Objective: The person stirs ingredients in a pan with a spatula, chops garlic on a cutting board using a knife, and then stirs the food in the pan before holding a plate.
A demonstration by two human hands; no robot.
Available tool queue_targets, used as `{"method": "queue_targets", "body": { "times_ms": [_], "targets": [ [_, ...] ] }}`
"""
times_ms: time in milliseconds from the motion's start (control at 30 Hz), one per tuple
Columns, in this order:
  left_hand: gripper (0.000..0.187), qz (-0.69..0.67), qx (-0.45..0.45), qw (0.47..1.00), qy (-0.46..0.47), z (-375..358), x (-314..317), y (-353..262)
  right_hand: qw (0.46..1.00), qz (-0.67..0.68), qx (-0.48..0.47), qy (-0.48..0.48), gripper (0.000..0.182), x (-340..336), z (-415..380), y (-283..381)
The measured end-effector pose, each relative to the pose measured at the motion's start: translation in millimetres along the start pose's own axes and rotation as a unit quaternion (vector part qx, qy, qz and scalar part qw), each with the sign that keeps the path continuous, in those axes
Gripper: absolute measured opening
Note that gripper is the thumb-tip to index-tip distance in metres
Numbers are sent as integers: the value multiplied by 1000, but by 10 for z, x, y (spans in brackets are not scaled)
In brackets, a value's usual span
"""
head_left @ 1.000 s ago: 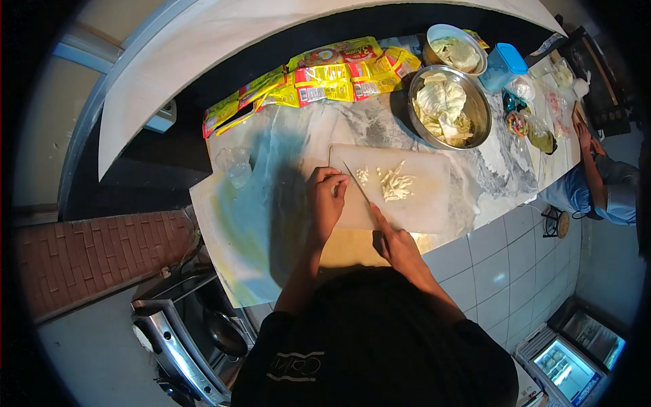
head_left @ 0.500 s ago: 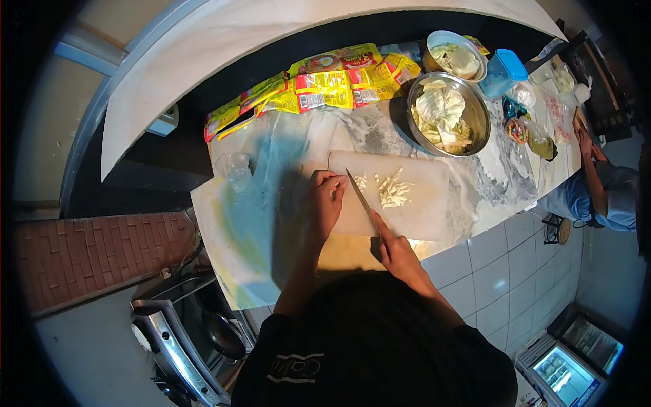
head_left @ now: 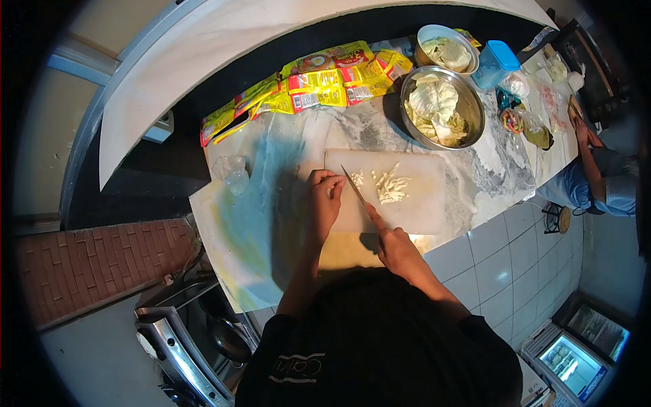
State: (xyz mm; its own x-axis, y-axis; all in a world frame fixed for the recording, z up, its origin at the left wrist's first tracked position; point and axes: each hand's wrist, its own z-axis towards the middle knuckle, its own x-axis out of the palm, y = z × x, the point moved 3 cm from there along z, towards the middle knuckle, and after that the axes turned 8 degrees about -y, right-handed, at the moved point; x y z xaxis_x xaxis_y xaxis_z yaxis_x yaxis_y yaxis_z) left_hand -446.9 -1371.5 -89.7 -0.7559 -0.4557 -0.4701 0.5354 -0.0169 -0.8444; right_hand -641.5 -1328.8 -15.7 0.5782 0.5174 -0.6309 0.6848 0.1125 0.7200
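A pale cutting board (head_left: 420, 197) lies on the marble counter. My right hand (head_left: 393, 247) grips a knife (head_left: 355, 187), its blade angled across the board's left part. My left hand (head_left: 325, 200) rests with curled fingers at the board's left edge, pressing on something small beside the blade that I cannot make out. A small heap of pale shredded vegetable strips (head_left: 391, 186) lies on the board to the right of the blade, with a few chopped bits (head_left: 357, 178) near the blade tip.
A steel bowl (head_left: 473, 102) of cabbage leaves and a smaller white bowl (head_left: 434, 32) stand behind the board. Yellow snack packets (head_left: 305, 85) line the back. A blue-lidded container (head_left: 494, 64), a plastic bag (head_left: 232, 169), a stove (head_left: 196, 339) at lower left. Another person (head_left: 597, 183) sits at right.
The knife tip rose a little and then came back down near the chopped bits. My left hand stayed at the board's left edge. The view shifted slightly.
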Motion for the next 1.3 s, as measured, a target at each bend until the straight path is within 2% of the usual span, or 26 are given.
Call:
{"method": "queue_targets", "body": {
  "times_ms": [233, 300, 400, 433, 500, 833, 933, 1000, 1100, 1167, 1300],
  "targets": [
    [13, 11, 53, 999, 0, 8, -36, -29, 999, 43, 7, -17, 83, 138, 86, -187],
    [15, -12, 8, 1000, 0, -1, -46, -15, 992, 92, -49, -67, 82, 163, 48, -194],
    [14, -10, 14, 1000, -4, 21, -54, 8, 984, 123, -78, -103, 81, 140, 11, -162],
    [14, -10, 13, 1000, -3, 18, -58, 7, 984, 123, -76, -103, 81, 111, -1, -147],
    [16, -18, 6, 1000, 11, 25, -57, 0, 992, 111, -13, -61, 79, 58, -15, -148],
    [17, 0, 36, 999, 17, 21, -66, -60, 991, 94, -9, -93, 78, -4, -64, -216],
    [15, 28, 89, 995, 24, 46, -42, -103, 989, 103, 10, -106, 77, -49, -86, -225],
    [13, 19, 83, 996, 29, 55, -30, -129, 979, 114, -23, -164, 70, -83, -115, -270],
    [12, -23, 46, 998, 29, 76, -87, -162, 976, 110, 11, -188, 66, -144, -144, -367],
    [18, -22, 25, 998, 61, 76, -146, -165, 971, 113, 10, -209, 63, -164, -149, -444],
    [31, 69, 83, 990, 89, 63, -172, -198, 973, 94, 47, -206, 62, -168, -172, -540]
  ]
}}
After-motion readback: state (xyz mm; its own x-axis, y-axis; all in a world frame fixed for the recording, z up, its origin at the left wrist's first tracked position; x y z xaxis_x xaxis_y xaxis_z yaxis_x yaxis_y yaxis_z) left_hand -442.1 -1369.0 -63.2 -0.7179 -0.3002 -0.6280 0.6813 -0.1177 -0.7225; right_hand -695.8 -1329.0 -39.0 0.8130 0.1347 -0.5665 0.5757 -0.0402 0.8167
